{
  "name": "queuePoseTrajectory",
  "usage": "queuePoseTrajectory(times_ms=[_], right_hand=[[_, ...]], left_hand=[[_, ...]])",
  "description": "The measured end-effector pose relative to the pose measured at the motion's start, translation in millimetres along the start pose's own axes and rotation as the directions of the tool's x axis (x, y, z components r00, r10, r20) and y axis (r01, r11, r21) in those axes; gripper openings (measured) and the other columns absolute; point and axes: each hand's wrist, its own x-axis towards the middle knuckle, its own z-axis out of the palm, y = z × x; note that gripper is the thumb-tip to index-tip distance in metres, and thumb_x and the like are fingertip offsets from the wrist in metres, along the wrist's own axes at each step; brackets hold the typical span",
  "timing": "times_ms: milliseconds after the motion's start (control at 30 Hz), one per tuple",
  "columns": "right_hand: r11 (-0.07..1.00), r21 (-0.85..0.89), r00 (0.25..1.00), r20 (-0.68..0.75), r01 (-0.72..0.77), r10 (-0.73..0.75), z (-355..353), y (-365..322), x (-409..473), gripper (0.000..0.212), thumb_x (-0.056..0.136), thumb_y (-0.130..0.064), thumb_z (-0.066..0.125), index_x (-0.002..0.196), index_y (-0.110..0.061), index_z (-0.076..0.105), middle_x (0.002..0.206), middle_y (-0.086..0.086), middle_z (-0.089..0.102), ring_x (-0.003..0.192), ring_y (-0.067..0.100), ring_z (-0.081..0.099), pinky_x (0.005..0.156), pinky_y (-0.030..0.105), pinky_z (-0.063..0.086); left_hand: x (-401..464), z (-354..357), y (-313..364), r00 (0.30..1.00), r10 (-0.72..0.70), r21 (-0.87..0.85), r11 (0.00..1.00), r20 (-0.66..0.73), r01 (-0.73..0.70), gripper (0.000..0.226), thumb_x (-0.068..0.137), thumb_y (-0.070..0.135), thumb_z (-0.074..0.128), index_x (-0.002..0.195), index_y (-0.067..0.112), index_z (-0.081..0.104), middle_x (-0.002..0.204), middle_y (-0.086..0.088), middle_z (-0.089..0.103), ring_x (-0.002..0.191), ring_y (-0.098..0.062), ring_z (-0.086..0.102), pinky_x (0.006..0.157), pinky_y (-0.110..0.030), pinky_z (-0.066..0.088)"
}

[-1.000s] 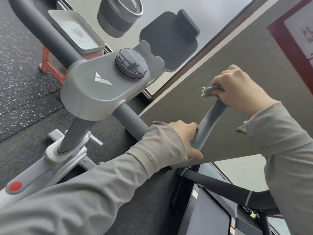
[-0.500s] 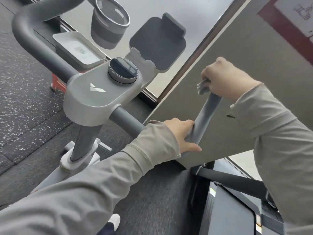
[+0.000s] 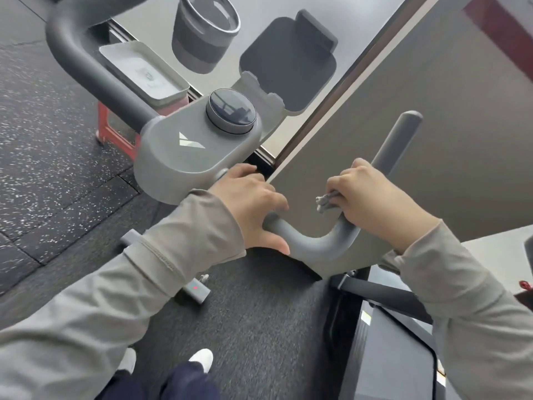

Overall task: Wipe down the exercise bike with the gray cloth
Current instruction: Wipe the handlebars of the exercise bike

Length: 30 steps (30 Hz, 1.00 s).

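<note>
The exercise bike's grey console (image 3: 184, 157) with its round dial (image 3: 231, 111) fills the middle of the view. Its right handlebar (image 3: 314, 245) curves down and then rises to a rounded tip at upper right. My left hand (image 3: 253, 209) grips that bar close to the console. My right hand (image 3: 375, 203) is wrapped around the rising part of the bar with the gray cloth (image 3: 326, 202) bunched under its fingers; only a crumpled corner of the cloth pokes out on the left. The left handlebar (image 3: 86, 62) arcs away at upper left.
A cup holder (image 3: 202, 36) and phone cradle (image 3: 288, 67) sit beyond the console. A grey wall panel (image 3: 432, 140) stands just behind the right bar. A red stand with a tray (image 3: 115, 134) is on the speckled floor, and a treadmill (image 3: 389, 356) lies at lower right.
My right hand has slid the cloth down the right handlebar from its tip toward the bend, leaving the tip bare. My left hand shifted along the bar toward the console. The view tilted downward.
</note>
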Motion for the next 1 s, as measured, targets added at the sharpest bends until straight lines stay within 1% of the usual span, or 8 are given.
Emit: queuePoseTrajectory(times_ms=[100, 167, 300, 433, 633, 733, 867, 1000], right_hand=[[0.995, 0.1, 0.998, 0.043, 0.029, -0.034, -3.7, -10.2, -6.0, 0.024, 0.096, -0.023, 0.045, 0.108, -0.014, 0.063, 0.108, -0.002, 0.067, 0.087, 0.018, 0.049, 0.084, 0.023, 0.022], [0.979, 0.197, 0.998, 0.036, 0.049, -0.057, -4.7, -16.0, -12.6, 0.025, 0.096, -0.022, 0.044, 0.107, -0.013, 0.065, 0.106, -0.002, 0.068, 0.099, 0.021, 0.057, 0.084, 0.021, 0.03], [0.898, 0.435, 0.997, 0.048, -0.07, 0.055, -9.4, -49.7, -22.0, 0.02, 0.093, -0.023, 0.052, 0.097, -0.013, 0.069, 0.093, 0.003, 0.071, 0.093, 0.024, 0.061, 0.083, 0.033, 0.046], [0.727, 0.666, 0.98, 0.029, -0.168, 0.199, -5.2, -55.4, -24.2, 0.016, 0.089, -0.025, 0.06, 0.093, -0.015, 0.071, 0.092, 0.003, 0.071, 0.091, 0.022, 0.061, 0.082, 0.034, 0.048], [0.466, 0.867, 0.929, -0.01, -0.177, 0.371, -11.8, -76.9, -2.0, 0.014, 0.086, -0.027, 0.064, 0.092, -0.019, 0.074, 0.091, -0.001, 0.073, 0.089, 0.011, 0.06, 0.07, 0.014, 0.04], [0.507, 0.838, 0.946, 0.033, -0.202, 0.323, -11.4, -73.9, -7.4, 0.015, 0.089, -0.026, 0.061, 0.096, -0.02, 0.073, 0.095, 0.0, 0.073, 0.093, 0.014, 0.061, 0.077, 0.019, 0.043], [0.602, 0.759, 0.958, 0.103, -0.25, 0.267, -10.4, -60.0, -32.6, 0.016, 0.09, -0.024, 0.061, 0.099, -0.018, 0.072, 0.098, 0.0, 0.072, 0.096, 0.017, 0.063, 0.082, 0.026, 0.046], [0.601, 0.75, 0.925, 0.039, -0.277, 0.378, -8.7, -73.3, -36.5, 0.016, 0.09, -0.017, 0.058, 0.098, -0.013, 0.072, 0.097, 0.005, 0.072, 0.097, 0.024, 0.062, 0.083, 0.033, 0.047]], left_hand=[[2.5, -2.7, -3.3, 1.0, -0.003, -0.006, 1.0, 0.004, 0.003, 0.058, 0.065, 0.072, 0.058, 0.109, 0.034, 0.062, 0.106, 0.011, 0.065, 0.108, -0.011, 0.051, 0.109, -0.027, 0.012], [0.8, -3.0, -2.2, 1.0, -0.003, -0.031, 1.0, -0.009, 0.003, 0.055, 0.067, 0.071, 0.058, 0.108, 0.034, 0.063, 0.104, 0.01, 0.065, 0.106, -0.01, 0.052, 0.104, -0.025, 0.012], [-9.2, -7.2, -15.3, 0.999, 0.049, -0.017, 0.999, 0.014, -0.049, 0.057, 0.069, 0.071, 0.057, 0.111, 0.032, 0.062, 0.109, 0.009, 0.063, 0.109, -0.011, 0.051, 0.101, -0.025, 0.013], [-12.8, 3.2, -9.1, 0.998, 0.015, -0.027, 0.999, -0.069, -0.017, 0.063, 0.068, 0.073, 0.055, 0.109, 0.024, 0.059, 0.109, 0.005, 0.058, 0.108, -0.015, 0.05, 0.102, -0.025, 0.016], [-21.0, -4.0, -9.9, 0.98, 0.004, 0.005, 1.0, -0.199, -0.003, 0.066, 0.059, 0.065, 0.07, 0.094, 0.009, 0.065, 0.094, -0.009, 0.063, 0.1, -0.028, 0.056, 0.102, -0.037, 0.029], [-22.9, -10.9, -14.6, 0.966, -0.008, 0.076, 0.997, -0.258, 0.028, 0.067, 0.054, 0.067, 0.07, 0.088, 0.009, 0.066, 0.084, -0.007, 0.065, 0.093, -0.028, 0.061, 0.099, -0.035, 0.022], [-27.2, -22.4, -28.8, 0.975, -0.037, 0.081, 0.995, -0.221, 0.056, 0.072, 0.056, 0.073, 0.056, 0.093, 0.012, 0.067, 0.09, -0.005, 0.066, 0.1, -0.026, 0.059, 0.103, -0.035, 0.016], [-35.8, -25.3, -37.3, 0.976, 0.009, 0.027, 1.0, -0.216, -0.003, 0.061, 0.053, 0.054, 0.08, 0.094, 0.01, 0.07, 0.102, -0.007, 0.066, 0.11, -0.03, 0.056, 0.099, -0.036, 0.022]])
